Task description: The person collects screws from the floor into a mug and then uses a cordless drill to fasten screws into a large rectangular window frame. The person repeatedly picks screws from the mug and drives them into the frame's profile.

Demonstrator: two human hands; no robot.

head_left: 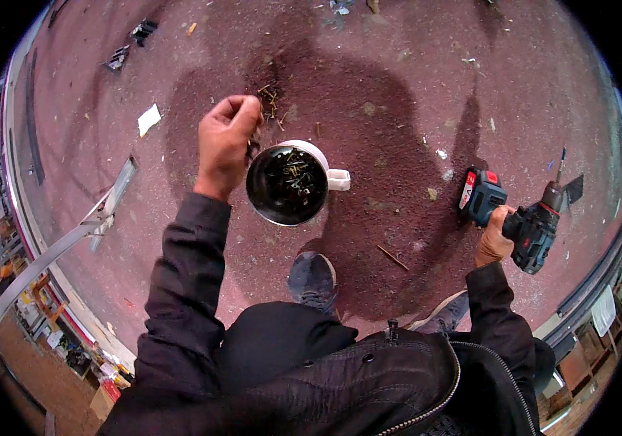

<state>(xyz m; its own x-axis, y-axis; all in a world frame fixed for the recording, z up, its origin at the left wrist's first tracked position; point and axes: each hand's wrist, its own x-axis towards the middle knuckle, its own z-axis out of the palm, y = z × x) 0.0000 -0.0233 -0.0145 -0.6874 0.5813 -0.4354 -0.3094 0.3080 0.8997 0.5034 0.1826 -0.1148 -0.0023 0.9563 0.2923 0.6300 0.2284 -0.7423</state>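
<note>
My left hand (228, 138) is closed in a pinch beside the far left rim of a white mug (316, 153) with a dark inside. Its fingertips are turned down and mostly hidden, so what they hold cannot be made out. Several small screws (296, 174), brassy and dark, lie inside the mug. Just beyond it, a loose scatter of screws (270, 104) is on the floor. Off to the right, my right hand (496, 238) is wrapped round the grip of a blue and black cordless drill (532, 236), whose bit points away from me.
The floor (376, 160) is reddish and dusty. A bent metal strip (56, 251) rises at the left, near a white scrap (149, 120). Dark metal pieces (143, 30) lie far left. My shoes (313, 280) are close below the mug; a thin stick (393, 257) lies between them and the drill.
</note>
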